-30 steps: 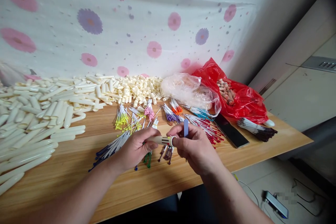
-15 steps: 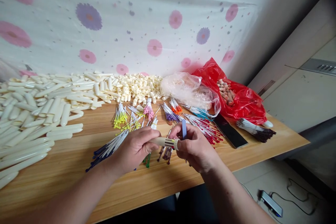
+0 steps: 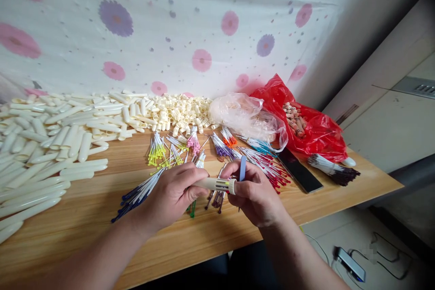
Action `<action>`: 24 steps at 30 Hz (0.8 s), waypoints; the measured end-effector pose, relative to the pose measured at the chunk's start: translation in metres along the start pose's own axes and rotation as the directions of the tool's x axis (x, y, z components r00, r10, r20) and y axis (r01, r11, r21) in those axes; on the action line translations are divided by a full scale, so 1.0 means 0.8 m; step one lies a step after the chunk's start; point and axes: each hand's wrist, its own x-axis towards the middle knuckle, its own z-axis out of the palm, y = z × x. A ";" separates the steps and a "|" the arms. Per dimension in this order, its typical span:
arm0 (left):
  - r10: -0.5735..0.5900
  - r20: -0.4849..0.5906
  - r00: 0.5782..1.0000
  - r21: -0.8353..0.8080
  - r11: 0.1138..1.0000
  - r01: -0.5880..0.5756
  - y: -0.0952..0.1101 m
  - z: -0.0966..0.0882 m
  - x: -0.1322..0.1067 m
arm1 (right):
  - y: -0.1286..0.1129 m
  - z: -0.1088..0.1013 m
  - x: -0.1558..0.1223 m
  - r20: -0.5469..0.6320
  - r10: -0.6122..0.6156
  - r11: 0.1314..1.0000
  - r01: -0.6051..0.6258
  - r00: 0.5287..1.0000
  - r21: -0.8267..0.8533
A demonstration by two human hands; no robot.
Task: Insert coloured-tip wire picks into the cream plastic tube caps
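Observation:
My left hand (image 3: 173, 192) is closed round a cream pen barrel (image 3: 214, 184), held level above the wooden table (image 3: 102, 210). My right hand (image 3: 253, 192) pinches the barrel's right end, where coloured refill ends show. A thin refill with a light blue tip (image 3: 242, 168) stands up between my right fingers. Under both hands lie dark-tipped refills (image 3: 215, 198) and a fan of blue-tipped ones (image 3: 139, 192).
Cream pen barrels (image 3: 44, 145) cover the table's left side, with small cream clips (image 3: 180, 113) behind. Bundles of coloured refills (image 3: 190, 145) lie in the middle. A clear bag (image 3: 244, 118), a red bag (image 3: 312, 129), a black phone (image 3: 299, 170) and dark-tipped refills (image 3: 335, 171) sit at the right.
Both hands have stayed together on the barrel. The barrel has turned slightly, so fewer coloured ends show at its right end.

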 end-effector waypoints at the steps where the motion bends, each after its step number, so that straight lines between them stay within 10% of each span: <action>1: 0.000 0.002 1.000 0.002 1.000 0.000 0.000 0.000 -0.001 | -0.001 -0.001 0.000 -0.001 -0.009 1.000 0.009 1.000 -0.023; 8: -0.041 0.005 0.999 -0.100 0.994 0.041 0.000 0.003 -0.002 | -0.001 -0.002 0.002 -0.005 -0.056 0.992 0.055 0.998 -0.118; 13: -0.159 0.110 0.981 -0.387 0.902 0.190 -0.005 0.011 -0.003 | -0.002 0.001 -0.008 0.002 -0.306 0.927 0.299 0.952 -0.227; 19: -0.228 0.231 0.946 -0.514 0.796 0.318 -0.010 0.017 -0.008 | -0.030 0.012 -0.030 0.255 -0.636 0.437 0.612 0.729 -0.660; 24: -0.278 0.235 0.931 -0.462 0.811 0.359 -0.010 0.016 -0.008 | -0.041 0.021 -0.037 0.347 -0.593 0.259 0.581 0.726 -0.772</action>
